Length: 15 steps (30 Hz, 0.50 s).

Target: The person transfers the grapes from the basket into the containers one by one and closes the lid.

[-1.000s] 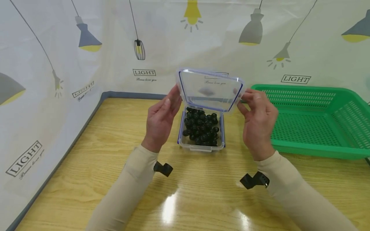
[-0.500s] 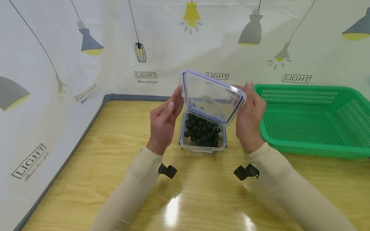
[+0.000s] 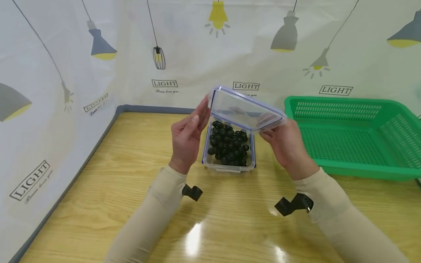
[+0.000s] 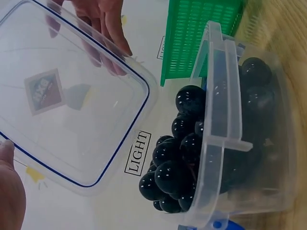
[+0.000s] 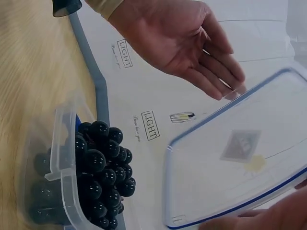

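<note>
A clear plastic lid (image 3: 245,107) with a blue seal is held tilted above a clear food container (image 3: 230,168). Dark grapes (image 3: 228,144) fill much of that container, and they show up close in the left wrist view, heaped at its rim (image 4: 218,120). My right hand (image 3: 289,146) grips the lid by its right edge, the fingers partly hidden behind it. On the other side my left hand (image 3: 187,137) has its fingers extended, the tips at the lid's left edge. The right wrist view shows this left hand (image 5: 182,43) with its palm exposed and fingers nearly straight.
A green perforated plastic basket (image 3: 348,146) stands at the right of the wooden table (image 3: 230,219), close beside my right hand. Behind the table hangs a white backdrop (image 3: 190,47) printed with lamps. Black wrist straps (image 3: 294,204) are on both sleeves.
The lid has tipped, its right side sinking lower while it shifted a little right. My right hand has altered its hold along that edge. My left hand has moved slightly right.
</note>
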Each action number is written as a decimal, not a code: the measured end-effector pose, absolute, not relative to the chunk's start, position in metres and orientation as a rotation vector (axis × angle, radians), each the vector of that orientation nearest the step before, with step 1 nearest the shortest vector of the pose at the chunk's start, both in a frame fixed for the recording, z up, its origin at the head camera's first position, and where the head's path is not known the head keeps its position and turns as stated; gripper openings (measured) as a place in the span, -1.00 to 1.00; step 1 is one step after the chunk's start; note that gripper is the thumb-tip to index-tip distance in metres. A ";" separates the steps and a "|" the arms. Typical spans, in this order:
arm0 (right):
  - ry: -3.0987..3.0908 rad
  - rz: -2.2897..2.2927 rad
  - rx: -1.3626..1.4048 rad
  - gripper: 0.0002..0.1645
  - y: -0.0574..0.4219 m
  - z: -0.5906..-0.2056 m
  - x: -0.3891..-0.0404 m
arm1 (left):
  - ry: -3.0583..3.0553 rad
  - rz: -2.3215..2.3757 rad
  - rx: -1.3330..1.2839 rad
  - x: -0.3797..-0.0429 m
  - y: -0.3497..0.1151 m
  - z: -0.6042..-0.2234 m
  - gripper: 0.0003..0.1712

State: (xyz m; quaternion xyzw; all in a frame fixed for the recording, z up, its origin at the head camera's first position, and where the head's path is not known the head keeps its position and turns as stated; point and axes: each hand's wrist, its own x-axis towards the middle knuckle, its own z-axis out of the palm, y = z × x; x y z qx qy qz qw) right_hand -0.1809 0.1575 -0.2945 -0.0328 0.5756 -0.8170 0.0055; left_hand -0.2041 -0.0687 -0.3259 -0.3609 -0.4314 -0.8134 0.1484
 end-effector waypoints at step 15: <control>2.013 -2.669 -0.257 -0.37 0.152 -0.310 -0.195 | -1.430 -2.387 -0.721 -0.196 -0.076 -0.334 -0.59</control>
